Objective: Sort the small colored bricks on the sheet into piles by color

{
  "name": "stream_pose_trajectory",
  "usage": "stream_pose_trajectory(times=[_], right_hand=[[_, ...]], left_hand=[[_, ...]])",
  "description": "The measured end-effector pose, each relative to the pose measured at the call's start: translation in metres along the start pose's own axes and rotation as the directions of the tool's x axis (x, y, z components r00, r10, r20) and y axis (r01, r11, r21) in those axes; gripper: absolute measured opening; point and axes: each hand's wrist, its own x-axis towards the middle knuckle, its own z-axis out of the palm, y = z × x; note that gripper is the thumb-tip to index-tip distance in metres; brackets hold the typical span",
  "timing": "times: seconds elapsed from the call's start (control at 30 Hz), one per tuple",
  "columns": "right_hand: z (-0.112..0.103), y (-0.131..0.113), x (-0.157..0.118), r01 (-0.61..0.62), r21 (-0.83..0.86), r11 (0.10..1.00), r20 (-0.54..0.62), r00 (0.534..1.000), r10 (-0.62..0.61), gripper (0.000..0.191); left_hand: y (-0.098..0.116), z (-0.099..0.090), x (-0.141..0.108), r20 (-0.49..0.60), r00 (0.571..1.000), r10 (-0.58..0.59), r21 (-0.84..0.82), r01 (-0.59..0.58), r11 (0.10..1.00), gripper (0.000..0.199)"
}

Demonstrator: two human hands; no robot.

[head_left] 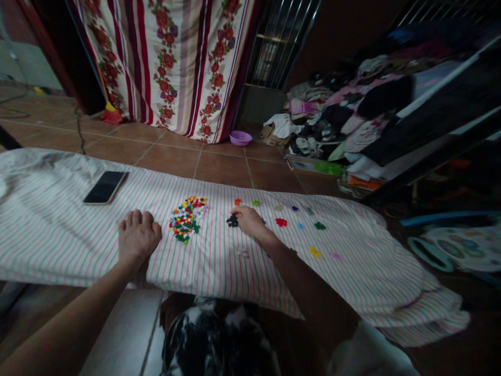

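A dark-screened phone [106, 188] lies on the striped cloth [58, 230], toward its left end. Beyond, on the tiled floor [172, 159], a purple bowl [240, 138] sits just beside a hanging curtain [188, 68] with stripes and red flowers. A red-headed broom [112, 116] stands by the curtain's left edge. Clothes [352, 122] lie heaped at right; the teal-edged object [462, 248] nearer looks like a chair, though dimness leaves that uncertain.
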Motion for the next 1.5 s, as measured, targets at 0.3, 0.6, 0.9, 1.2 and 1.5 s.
stream_pose_trajectory(times=[0.3,0.6,0.9,1.2,1.5], right_hand=[[-0.003,-0.003,0.002,-0.042,-0.014,0.999,0.044,0.998,0.043,0.035],[-0.005,-0.005,0.003,-0.076,0.007,0.997,0.088,0.993,0.075,0.034],[-0.005,-0.005,0.003,-0.029,0.001,1.000,0.046,0.999,0.029,0.036],[0.000,-0.023,0.011,0.133,-0.020,0.991,-0.031,0.991,-0.133,0.030],[0.028,-0.070,0.019,0.284,-0.073,0.956,-0.010,0.958,-0.286,0.029]], left_hand=[[0.000,0.003,0.000,-0.020,1.000,-0.006,0.025,0.007,1.000,0.037],[-0.002,0.008,0.001,-0.038,0.999,0.003,0.031,-0.002,1.000,0.039],[-0.003,0.012,0.001,-0.067,0.998,0.001,0.009,0.000,1.000,0.039],[-0.003,0.013,0.002,-0.068,0.998,0.001,0.003,-0.001,1.000,0.038],[-0.004,0.013,0.002,-0.079,0.997,0.009,0.003,-0.009,1.000,0.038]])
